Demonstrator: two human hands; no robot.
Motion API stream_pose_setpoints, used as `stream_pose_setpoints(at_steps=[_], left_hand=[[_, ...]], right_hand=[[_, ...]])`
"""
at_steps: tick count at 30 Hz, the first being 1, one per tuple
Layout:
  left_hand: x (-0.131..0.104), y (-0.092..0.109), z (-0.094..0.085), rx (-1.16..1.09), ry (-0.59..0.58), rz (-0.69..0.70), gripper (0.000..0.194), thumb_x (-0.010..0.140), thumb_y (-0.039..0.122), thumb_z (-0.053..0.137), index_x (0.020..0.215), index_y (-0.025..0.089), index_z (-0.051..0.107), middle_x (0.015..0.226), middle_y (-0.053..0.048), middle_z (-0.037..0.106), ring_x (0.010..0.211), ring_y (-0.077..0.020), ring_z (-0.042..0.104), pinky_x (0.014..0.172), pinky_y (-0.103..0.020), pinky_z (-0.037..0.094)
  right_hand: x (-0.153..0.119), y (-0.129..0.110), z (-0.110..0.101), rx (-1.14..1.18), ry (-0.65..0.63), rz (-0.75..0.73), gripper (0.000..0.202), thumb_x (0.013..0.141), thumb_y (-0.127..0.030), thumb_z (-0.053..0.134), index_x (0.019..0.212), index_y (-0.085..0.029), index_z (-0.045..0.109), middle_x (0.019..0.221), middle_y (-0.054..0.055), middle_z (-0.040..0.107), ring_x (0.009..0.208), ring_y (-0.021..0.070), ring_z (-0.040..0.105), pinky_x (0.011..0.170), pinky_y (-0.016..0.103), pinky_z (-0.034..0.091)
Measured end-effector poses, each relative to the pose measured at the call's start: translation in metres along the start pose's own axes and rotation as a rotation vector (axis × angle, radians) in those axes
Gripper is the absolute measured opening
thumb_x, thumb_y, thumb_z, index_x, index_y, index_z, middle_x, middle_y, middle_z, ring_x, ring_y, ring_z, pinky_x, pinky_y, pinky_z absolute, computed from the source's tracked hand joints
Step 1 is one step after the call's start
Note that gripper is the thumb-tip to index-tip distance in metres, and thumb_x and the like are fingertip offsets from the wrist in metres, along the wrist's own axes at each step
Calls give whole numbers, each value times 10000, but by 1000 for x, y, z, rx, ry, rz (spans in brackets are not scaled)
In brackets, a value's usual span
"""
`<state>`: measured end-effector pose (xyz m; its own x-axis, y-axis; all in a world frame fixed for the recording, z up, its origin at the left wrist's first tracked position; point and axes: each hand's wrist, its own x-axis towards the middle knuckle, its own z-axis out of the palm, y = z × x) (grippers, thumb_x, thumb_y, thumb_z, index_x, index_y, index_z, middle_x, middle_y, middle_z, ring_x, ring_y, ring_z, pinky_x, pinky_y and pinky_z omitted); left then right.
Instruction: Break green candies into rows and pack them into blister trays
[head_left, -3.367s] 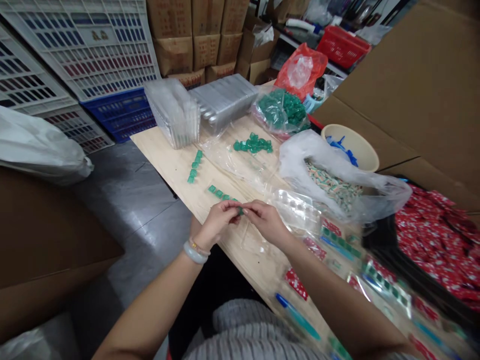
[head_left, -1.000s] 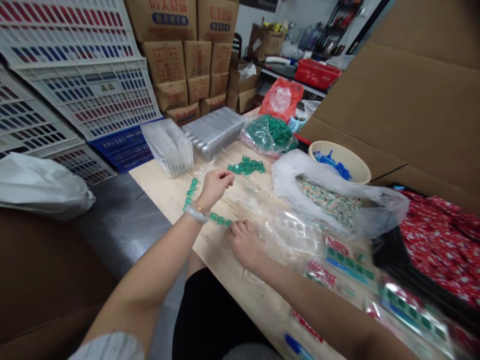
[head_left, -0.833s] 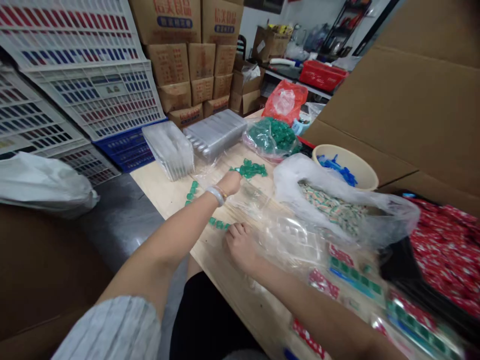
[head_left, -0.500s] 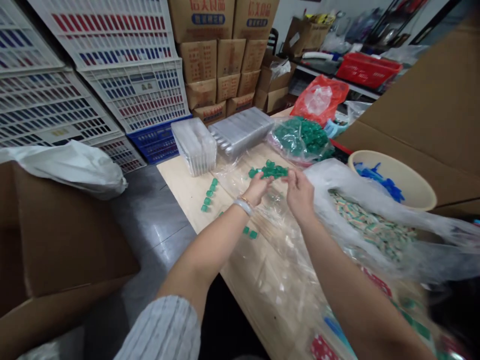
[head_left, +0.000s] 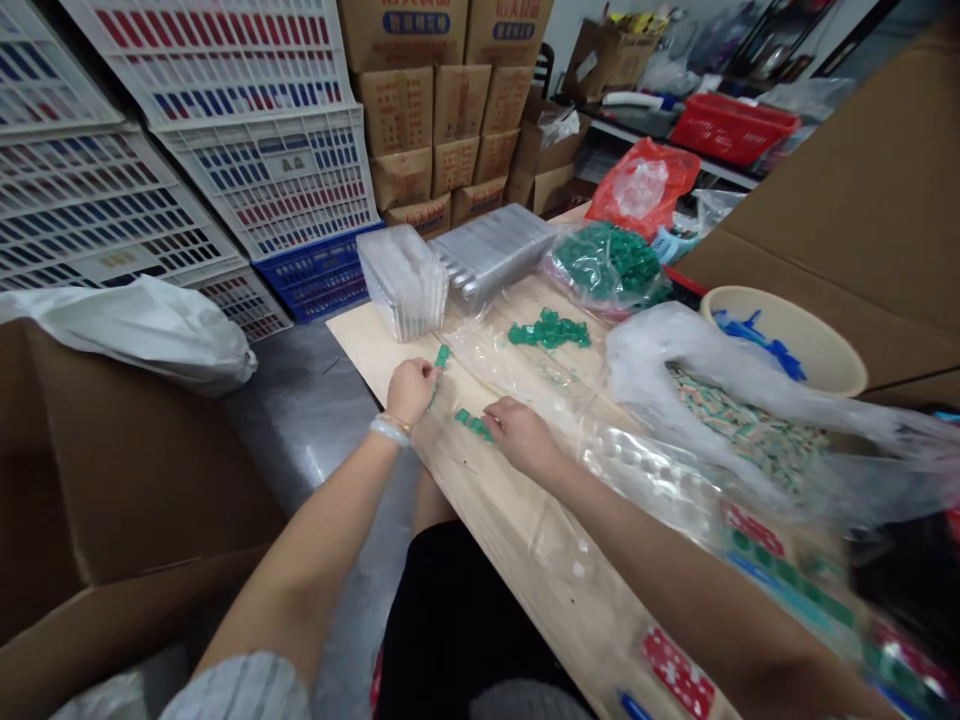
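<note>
Near the table's left edge, my left hand [head_left: 411, 388] has its fingers closed at a short row of green pieces [head_left: 442, 356]. To its right, the curled fingers of my right hand [head_left: 517, 432] touch the end of a second green row [head_left: 471, 422]; whether they grip a piece is hidden. Beyond both hands lies a loose heap of green pieces [head_left: 550, 329] on the wooden table [head_left: 480, 490]. A clear bag of many more green pieces [head_left: 611, 262] sits at the table's far end.
Clear plastic trays [head_left: 405, 280] and a wrapped grey stack [head_left: 495, 250] stand at the far left. On the right are a plastic bag of striped pieces [head_left: 742, 420] and a cream bowl [head_left: 825, 340] with blue items. An open carton [head_left: 150, 470] is at the lower left.
Both hands have left the green heap and come nearer, my left hand to the left row and my right hand to the other row. The heap now lies uncovered.
</note>
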<state>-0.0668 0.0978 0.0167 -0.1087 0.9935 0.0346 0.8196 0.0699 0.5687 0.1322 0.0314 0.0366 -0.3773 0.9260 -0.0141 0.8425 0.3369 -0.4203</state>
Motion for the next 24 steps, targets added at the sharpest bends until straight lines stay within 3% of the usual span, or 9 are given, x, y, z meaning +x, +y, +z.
stream_pose_setpoints(at_steps=[4,10,13,15,17,18,20,22,24], left_hand=[[1,12,14,104,-2,-73,181,734,289,531,808,130,581,783,-88,621,755,-180,571,663,-260,402],[-1,17,26,191,60,-19,211,730,167,506,934,112,503,949,-145,552,882,-225,547,751,-318,408],[-1,16,26,144,52,-8,253,728,181,516,965,95,498,947,-146,544,903,-228,536,780,-331,410],[-5,10,17,103,55,53,349,729,247,540,1029,76,487,981,-151,541,928,-222,528,815,-325,405],[-13,-3,0,116,37,204,469,738,337,540,1121,80,458,1084,-160,521,1023,-226,491,891,-332,369],[-20,-12,-9,146,-4,297,522,740,385,533,1166,99,440,1152,-158,498,1091,-234,452,936,-347,333],[-37,-30,-30,223,-216,479,631,691,479,560,1221,165,423,1280,-129,432,1215,-257,337,1007,-386,240],[-53,-49,-47,253,-375,536,765,598,531,623,1256,214,396,1356,-95,360,1274,-267,246,1043,-404,154],[-64,-63,-59,197,-432,571,821,513,508,693,1243,255,415,1370,-47,347,1279,-259,240,1061,-390,115]], right_hand=[[-22,-6,18,-121,4,82,266,828,-256,435,1032,-173,585,993,94,573,946,208,497,793,294,396],[-35,-10,44,-175,73,213,438,797,-303,490,1206,-147,467,1150,112,519,1019,256,444,853,371,362],[-41,-19,52,-194,118,216,562,794,-374,484,1290,-137,364,1295,145,402,1131,285,369,921,416,295],[-48,-27,56,-196,106,151,692,754,-487,501,1327,-154,302,1368,155,301,1204,319,288,966,463,221],[-56,-35,60,-175,60,77,827,684,-604,511,1342,-166,269,1395,162,246,1241,348,226,988,500,155],[-60,-39,63,-160,38,48,890,645,-648,514,1348,-167,254,1399,169,232,1251,359,202,993,515,130],[-68,-48,67,-134,4,-3,987,582,-694,531,1358,-168,221,1408,180,200,1265,379,154,990,553,86],[-77,-56,68,-127,-23,-62,953,602,-641,566,1358,-183,211,1404,180,209,1260,384,163,975,591,71],[-85,-64,66,-134,-47,-128,717,738,-466,533,1342,-209,245,1376,161,284,1237,350,239,965,603,99]])
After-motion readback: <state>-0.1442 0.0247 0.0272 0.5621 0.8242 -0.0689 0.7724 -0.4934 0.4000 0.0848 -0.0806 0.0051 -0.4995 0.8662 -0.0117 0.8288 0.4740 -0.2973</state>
